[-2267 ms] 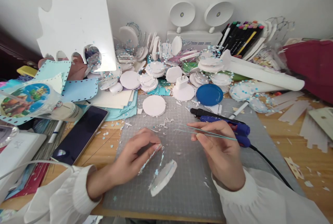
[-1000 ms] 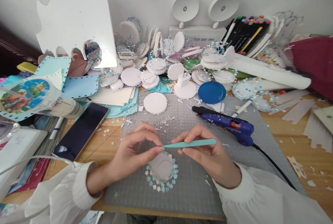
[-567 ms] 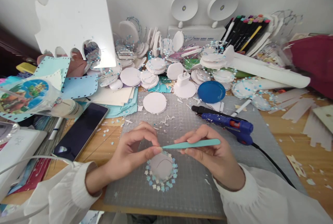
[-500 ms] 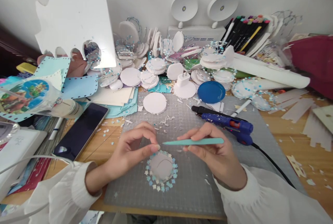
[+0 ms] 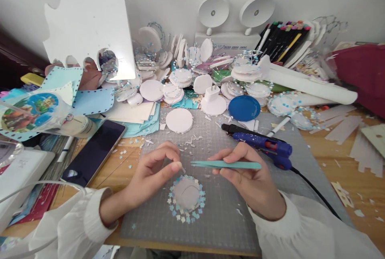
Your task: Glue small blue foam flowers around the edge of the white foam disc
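My right hand [image 5: 242, 168] grips a pair of teal tweezers [image 5: 231, 164], their tips pointing left and slightly apart. To the left, my left hand [image 5: 161, 166] pinches thumb and forefinger together; a tiny pale bit shows at the fingertips, too small to name. A small gap separates the tweezer tips from these fingers. Just below, a wreath of small blue and cream flower shapes [image 5: 188, 219] lies on the grey cutting mat [image 5: 224, 227], around a pale round centre.
A blue glue gun [image 5: 264, 142] with a black cord lies right of my hands. Behind are a white foam disc [image 5: 179, 120], a blue lid-like disc [image 5: 244, 108] and piled wreathed discs. A phone [image 5: 94, 152] and a lidded cup [image 5: 39, 112] stand left.
The tweezers have drawn slightly right, away from my left fingers, and their tips have parted a little. My left fingertips have shifted slightly left. The wreath stays in place.
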A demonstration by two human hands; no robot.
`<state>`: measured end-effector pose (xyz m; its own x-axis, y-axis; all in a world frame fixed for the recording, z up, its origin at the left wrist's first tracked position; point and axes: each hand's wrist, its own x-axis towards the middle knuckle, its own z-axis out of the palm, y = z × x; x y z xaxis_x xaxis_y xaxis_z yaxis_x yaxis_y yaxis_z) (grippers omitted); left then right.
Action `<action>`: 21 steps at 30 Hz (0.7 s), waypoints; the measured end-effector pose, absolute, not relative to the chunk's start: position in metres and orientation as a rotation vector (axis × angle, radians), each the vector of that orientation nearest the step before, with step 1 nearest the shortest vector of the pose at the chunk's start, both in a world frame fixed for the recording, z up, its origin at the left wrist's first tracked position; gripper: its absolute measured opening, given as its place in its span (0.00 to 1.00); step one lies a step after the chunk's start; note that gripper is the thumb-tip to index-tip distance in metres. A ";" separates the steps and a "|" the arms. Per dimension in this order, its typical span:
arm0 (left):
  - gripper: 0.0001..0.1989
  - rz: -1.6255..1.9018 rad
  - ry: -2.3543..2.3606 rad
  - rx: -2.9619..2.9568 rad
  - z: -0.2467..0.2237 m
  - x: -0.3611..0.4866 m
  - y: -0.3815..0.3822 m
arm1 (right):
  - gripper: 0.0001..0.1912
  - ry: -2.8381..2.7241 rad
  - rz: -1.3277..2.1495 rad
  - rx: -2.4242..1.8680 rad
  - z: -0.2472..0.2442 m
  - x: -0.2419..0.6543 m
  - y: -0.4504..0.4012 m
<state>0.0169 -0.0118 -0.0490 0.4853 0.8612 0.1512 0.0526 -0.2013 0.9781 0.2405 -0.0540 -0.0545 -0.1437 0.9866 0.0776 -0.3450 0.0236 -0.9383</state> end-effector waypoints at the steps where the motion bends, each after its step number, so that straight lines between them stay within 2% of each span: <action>1: 0.09 0.901 0.789 1.646 -0.049 0.017 -0.012 | 0.08 -1.099 1.437 -0.831 -0.054 0.239 -0.054; 5: 0.03 0.895 0.739 1.756 -0.049 0.018 -0.013 | 0.07 -1.194 1.407 -0.818 -0.053 0.233 -0.058; 9: 0.04 0.918 0.766 1.753 -0.049 0.017 -0.015 | 0.10 -1.388 1.231 -0.827 -0.055 0.232 -0.064; 12: 0.04 0.925 0.815 1.704 -0.047 0.017 -0.016 | 0.17 -1.634 0.980 -0.804 -0.049 0.230 -0.063; 15: 0.06 0.916 0.872 1.640 -0.047 0.017 -0.016 | 0.30 -1.850 0.724 -0.770 -0.038 0.230 -0.063; 18: 0.07 0.991 1.031 1.525 -0.052 0.015 -0.012 | 0.37 -1.913 0.607 -0.791 -0.044 0.245 -0.083; 21: 0.11 1.080 1.146 1.451 -0.059 0.013 -0.009 | 0.30 -1.769 0.860 -0.876 -0.081 0.282 -0.140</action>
